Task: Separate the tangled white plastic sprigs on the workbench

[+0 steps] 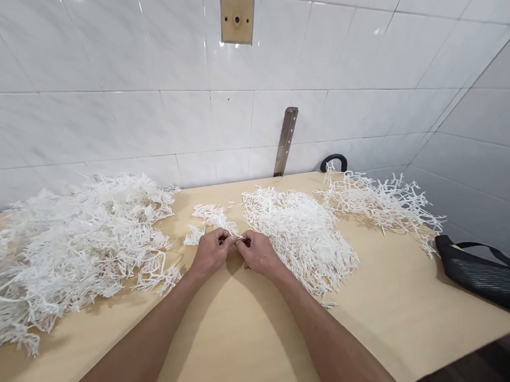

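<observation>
Pinched between closed thumb and fingertips of both left hand and right hand, mostly hiding a thin white sprig above the tan tabletop, between the tangled heap and loose-strand pile. Looks feather-light, fairly stiff, probably liable to snap at slender joints. Best gripped lightly on 2 sides of a joint, away from frail tips.

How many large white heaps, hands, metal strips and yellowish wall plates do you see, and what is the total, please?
3 heaps: left heap, middle heap, right heap
2 hands: left hand, right hand
1 metal strip
1 wall plate
Total: 7
</observation>
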